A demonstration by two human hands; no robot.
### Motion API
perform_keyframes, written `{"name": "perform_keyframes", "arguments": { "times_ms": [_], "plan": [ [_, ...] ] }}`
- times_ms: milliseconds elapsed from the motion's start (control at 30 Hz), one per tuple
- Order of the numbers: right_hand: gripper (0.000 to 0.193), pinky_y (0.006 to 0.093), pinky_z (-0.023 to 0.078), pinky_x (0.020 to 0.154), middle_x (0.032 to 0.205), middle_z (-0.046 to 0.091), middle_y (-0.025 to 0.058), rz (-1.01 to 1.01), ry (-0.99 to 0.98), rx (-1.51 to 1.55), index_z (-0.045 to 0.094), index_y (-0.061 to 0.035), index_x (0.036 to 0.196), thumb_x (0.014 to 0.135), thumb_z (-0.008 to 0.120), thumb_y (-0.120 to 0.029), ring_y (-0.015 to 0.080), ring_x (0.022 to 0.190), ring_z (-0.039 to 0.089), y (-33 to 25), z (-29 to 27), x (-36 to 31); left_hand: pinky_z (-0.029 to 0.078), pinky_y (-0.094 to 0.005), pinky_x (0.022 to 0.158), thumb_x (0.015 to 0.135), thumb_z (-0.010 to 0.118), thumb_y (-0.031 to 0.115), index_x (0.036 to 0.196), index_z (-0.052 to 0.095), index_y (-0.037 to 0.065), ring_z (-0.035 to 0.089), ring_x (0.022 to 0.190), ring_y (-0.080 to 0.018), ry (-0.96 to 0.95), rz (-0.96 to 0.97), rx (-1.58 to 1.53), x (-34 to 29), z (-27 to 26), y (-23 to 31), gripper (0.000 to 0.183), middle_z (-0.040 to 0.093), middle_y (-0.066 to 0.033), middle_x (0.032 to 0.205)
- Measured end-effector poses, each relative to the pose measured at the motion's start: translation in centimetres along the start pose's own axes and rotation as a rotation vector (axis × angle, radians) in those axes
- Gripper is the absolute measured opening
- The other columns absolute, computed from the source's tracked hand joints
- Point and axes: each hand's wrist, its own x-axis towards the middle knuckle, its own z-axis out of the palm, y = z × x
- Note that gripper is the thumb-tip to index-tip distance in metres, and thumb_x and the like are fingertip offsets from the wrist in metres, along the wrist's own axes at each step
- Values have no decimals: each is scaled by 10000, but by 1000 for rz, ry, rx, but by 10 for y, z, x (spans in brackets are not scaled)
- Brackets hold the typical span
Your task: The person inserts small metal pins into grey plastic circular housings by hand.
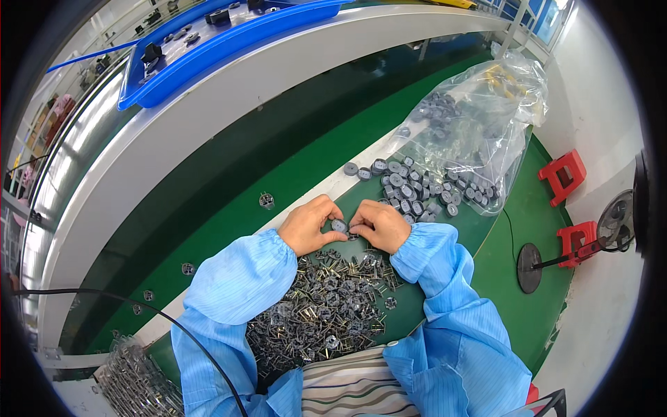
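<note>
In the middle of the view, my left hand (304, 227) pinches a small round grey plastic cap (339, 226) between thumb and fingers. Close beside it, my right hand (384, 226) has its fingertips pressed together on a small dark part with metal pins (352, 236), mostly covered by the fingers. Below both hands spreads a large heap of pronged metal parts (313, 313) on the green tabletop. Several loose grey caps (403, 186) lie just beyond my right hand, spilling from a clear plastic bag (504, 104).
A green belt (229, 215) runs along the left, carrying a few pronged parts (267, 201). Beyond it, a blue tray (243, 36) holds dark pieces. A black cable (139, 295) crosses my left sleeve. At right are red stools (564, 174) and a fan (615, 221).
</note>
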Motion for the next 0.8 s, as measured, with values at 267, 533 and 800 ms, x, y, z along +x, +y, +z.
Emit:
{"name": "perform_keyframes", "arguments": {
  "times_ms": [267,533,800],
  "plan": [
    [122,356,506,598,819,656,96,278,119,256,728,-36,880,818,801,-112,237,661,630,-11,1,8,504,-358,686,756,891,226,1023,635,58,597,784,-216,36,70,2,-2,1,-7,406,565,-73,967],
    [166,404,518,688,827,621,83,55,174,-90,663,-50,845,797,809,-115,271,809,625,-7,18,11,504,-353,660,755,894,225,984,620,55,590,741,-206,53,41,-15,1,5,-9,395,571,-69,944],
    [159,417,531,715,918,630,78,5,154,-233,654,-44,859,788,786,-97,290,922,624,-17,22,12,504,-343,651,753,898,214,956,628,52,579,724,-197,73,14,-15,-1,5,-6,374,566,-64,921]
  ]
}}
